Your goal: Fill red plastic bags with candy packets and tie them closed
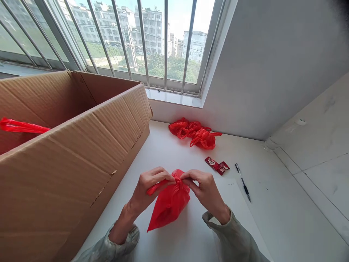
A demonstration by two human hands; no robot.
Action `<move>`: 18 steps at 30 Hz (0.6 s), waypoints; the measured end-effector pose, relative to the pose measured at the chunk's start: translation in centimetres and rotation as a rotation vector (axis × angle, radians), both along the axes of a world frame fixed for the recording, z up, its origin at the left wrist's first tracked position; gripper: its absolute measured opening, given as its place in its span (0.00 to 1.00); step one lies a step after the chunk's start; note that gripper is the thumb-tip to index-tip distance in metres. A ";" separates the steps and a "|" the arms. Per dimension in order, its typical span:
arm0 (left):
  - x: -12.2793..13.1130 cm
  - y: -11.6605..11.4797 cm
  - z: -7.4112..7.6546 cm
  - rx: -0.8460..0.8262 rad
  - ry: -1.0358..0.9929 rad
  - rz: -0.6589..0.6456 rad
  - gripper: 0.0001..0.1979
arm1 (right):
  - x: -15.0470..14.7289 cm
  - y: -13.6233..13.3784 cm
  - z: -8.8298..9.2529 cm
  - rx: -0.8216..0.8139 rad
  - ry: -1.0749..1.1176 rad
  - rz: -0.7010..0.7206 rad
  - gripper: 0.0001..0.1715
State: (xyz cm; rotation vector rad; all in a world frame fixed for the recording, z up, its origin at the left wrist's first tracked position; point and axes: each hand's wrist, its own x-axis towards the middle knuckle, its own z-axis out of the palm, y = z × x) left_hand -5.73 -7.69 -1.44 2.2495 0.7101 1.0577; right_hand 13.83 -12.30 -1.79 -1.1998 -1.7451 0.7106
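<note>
A box (89,160) stands along the left of the desk (163,153), part of a bag (24,126) inside it. Right of the box, another bag (169,207) sits between the left hand (152,180) and the right hand (201,182). Behind these, near the back wall (259,72), lies a pile of bags (197,133). Two small packets (217,166) touch each other before the pile; a pen (242,182) lies just right of them. The window (152,31) is behind the box.

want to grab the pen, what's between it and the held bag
In the head view, the right hand lies between the held bag and the pen.
</note>
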 end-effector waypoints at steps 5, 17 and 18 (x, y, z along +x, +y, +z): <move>-2.1 0.4 -1.0 0.010 -0.035 0.087 0.07 | 0.2 -0.9 -2.4 0.192 -0.452 -0.087 0.16; -1.0 -1.9 -3.0 -0.312 0.004 0.070 0.06 | 0.7 -0.5 -1.4 -0.075 -0.536 0.268 0.30; -1.2 -2.0 -2.9 -0.332 0.003 0.067 0.06 | 0.2 -0.2 -1.5 -0.078 -0.600 0.285 0.25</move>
